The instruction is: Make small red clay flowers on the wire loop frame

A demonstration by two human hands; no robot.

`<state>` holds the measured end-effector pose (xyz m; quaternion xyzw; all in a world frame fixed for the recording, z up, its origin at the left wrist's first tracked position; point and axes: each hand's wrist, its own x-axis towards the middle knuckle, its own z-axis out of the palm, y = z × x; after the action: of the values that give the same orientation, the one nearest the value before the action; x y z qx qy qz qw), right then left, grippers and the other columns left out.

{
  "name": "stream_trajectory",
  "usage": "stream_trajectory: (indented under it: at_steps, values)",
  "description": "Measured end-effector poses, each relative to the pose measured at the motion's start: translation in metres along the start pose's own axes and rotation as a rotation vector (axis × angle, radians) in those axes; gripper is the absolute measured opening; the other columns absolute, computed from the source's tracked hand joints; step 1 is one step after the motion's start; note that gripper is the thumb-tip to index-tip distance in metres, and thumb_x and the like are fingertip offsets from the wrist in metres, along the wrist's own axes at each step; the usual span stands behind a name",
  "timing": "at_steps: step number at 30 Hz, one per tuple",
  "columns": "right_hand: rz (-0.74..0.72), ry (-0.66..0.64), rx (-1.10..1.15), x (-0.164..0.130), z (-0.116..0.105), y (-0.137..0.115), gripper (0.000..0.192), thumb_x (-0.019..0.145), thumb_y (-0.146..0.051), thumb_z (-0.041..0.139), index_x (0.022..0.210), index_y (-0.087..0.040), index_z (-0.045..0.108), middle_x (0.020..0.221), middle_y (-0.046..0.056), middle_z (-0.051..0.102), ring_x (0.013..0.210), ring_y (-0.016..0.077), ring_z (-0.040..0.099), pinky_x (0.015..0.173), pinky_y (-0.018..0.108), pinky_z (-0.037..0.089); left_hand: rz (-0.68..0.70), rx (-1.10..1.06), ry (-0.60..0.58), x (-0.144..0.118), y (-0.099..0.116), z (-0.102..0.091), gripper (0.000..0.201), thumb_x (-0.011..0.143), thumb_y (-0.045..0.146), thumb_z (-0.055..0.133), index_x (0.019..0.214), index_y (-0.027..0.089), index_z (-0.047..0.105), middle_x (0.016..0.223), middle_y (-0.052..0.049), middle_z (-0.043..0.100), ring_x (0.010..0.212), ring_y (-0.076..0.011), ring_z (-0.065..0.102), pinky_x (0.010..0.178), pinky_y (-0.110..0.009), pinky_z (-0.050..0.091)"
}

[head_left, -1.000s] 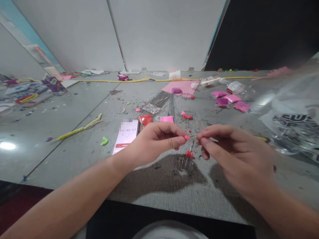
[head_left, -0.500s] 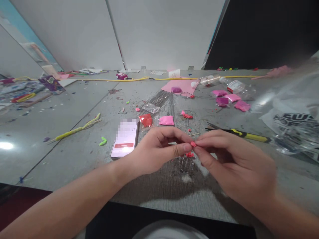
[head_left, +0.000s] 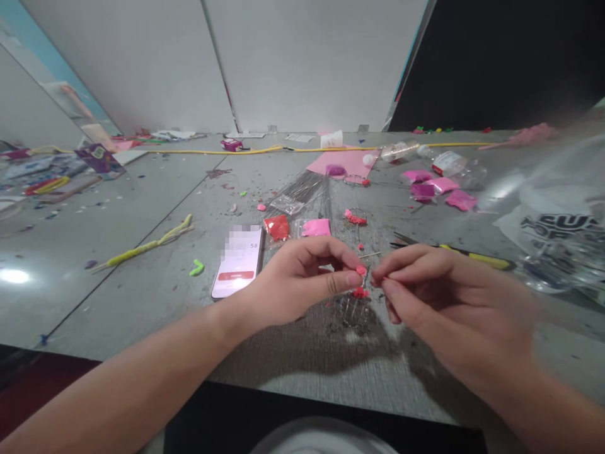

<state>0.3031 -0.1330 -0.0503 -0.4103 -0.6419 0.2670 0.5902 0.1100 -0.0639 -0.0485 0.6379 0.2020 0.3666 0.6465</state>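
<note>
Red piece [head_left: 361, 270] sits pinched between thumb and fingertip of the left hand [head_left: 307, 277], whose forearm slants up from the lower left, wrist nearly straight. Just beside it, the right hand [head_left: 444, 299] angles inward, fingers curled and thumb drawn up to them; whether they grip anything I cannot tell. Below the fingertips lies a wire piece [head_left: 354, 312] with red bits. Farther out, pliers [head_left: 486, 259], a phone [head_left: 239, 261] and 2 packets, red [head_left: 276, 227] and pink [head_left: 316, 227], lie on the table [head_left: 155, 290].
</note>
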Motion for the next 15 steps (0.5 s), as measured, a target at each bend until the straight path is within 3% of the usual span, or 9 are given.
stream_trajectory:
  at_steps: [2,4,8,12,15]
  values:
    - [0.022,0.008,0.034,0.001,-0.001,0.003,0.017,0.086,-0.011,0.074,0.081,-0.025,0.067,0.089,0.001,0.072,0.075,0.0158,0.071,0.061,0.027,0.059,-0.001,0.148,0.014,0.002,0.0,-0.005,0.02,0.09,0.033,0.077,0.092,0.015,0.069,0.088,-0.004,0.068,0.078,-0.0115,0.061,0.069,-0.024,0.049]
    - [0.004,0.01,0.009,0.003,-0.002,0.004,0.016,0.086,-0.011,0.076,0.084,-0.026,0.069,0.089,0.001,0.072,0.083,0.0168,0.071,0.069,0.028,0.061,0.005,0.441,-0.012,0.005,-0.002,-0.014,0.017,0.095,0.032,0.07,0.096,0.016,0.071,0.091,-0.005,0.07,0.08,-0.0131,0.061,0.071,-0.026,0.048]
    - [-0.021,0.012,-0.206,0.007,-0.005,0.006,0.011,0.088,-0.018,0.078,0.091,-0.028,0.074,0.085,-0.001,0.074,0.073,0.0145,0.07,0.064,0.026,0.06,0.056,1.103,-0.138,0.011,-0.013,-0.033,0.019,0.096,0.015,0.058,0.097,0.016,0.077,0.095,-0.008,0.072,0.089,-0.0192,0.063,0.081,-0.033,0.047]
    - [0.004,-0.03,-0.407,0.011,-0.007,0.007,0.003,0.092,-0.029,0.075,0.09,-0.027,0.073,0.068,-0.003,0.069,0.054,0.0124,0.062,0.052,0.025,0.054,0.004,1.284,-0.231,0.012,-0.021,-0.041,0.025,0.095,0.013,0.057,0.099,0.017,0.081,0.093,-0.01,0.071,0.088,-0.0211,0.065,0.079,-0.033,0.048]
    - [-0.072,-0.095,-0.489,0.015,-0.006,0.01,0.006,0.096,-0.026,0.067,0.092,-0.025,0.072,0.075,-0.001,0.072,0.059,0.0134,0.063,0.058,0.027,0.054,0.017,1.295,-0.287,0.011,-0.019,-0.043,0.026,0.094,0.013,0.057,0.1,0.018,0.081,0.092,-0.009,0.07,0.087,-0.0211,0.065,0.079,-0.032,0.047]
